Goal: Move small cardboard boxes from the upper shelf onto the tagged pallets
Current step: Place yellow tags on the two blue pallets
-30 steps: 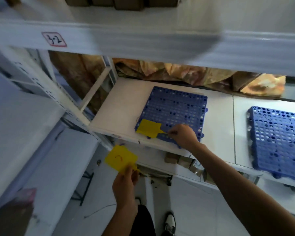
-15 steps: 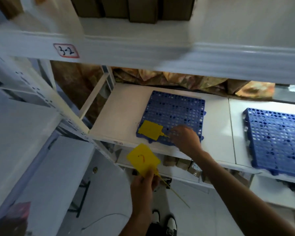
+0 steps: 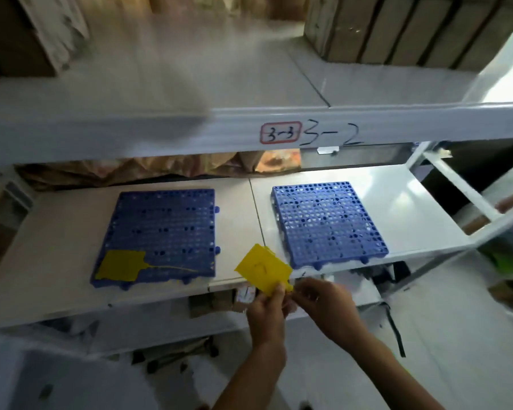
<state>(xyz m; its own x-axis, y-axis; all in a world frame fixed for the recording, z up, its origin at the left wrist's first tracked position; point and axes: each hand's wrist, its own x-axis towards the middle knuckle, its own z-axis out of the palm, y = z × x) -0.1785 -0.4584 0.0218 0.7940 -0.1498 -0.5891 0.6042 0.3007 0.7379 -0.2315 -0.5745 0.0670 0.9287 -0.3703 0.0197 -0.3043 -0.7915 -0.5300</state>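
Closest to the camera, both hands meet below the shelf edge: the left hand (image 3: pixel 265 310) pinches a yellow tag (image 3: pixel 262 269) and the right hand (image 3: pixel 328 303) pinches at its tail end. Beyond lie the tagged left pallet (image 3: pixel 166 229) and the bare right pallet (image 3: pixel 326 223). Farther up, cardboard boxes (image 3: pixel 397 28) wait on the upper shelf (image 3: pixel 249 84). Loosely fixed, this tag could slip off, leaving boxes misplaced.

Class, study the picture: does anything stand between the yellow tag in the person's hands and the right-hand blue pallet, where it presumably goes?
Nothing visible does. The left hand pinches the yellow tag just in front of the shelf edge, with the right hand at its tail. The right pallet lies bare directly behind, with open air between.
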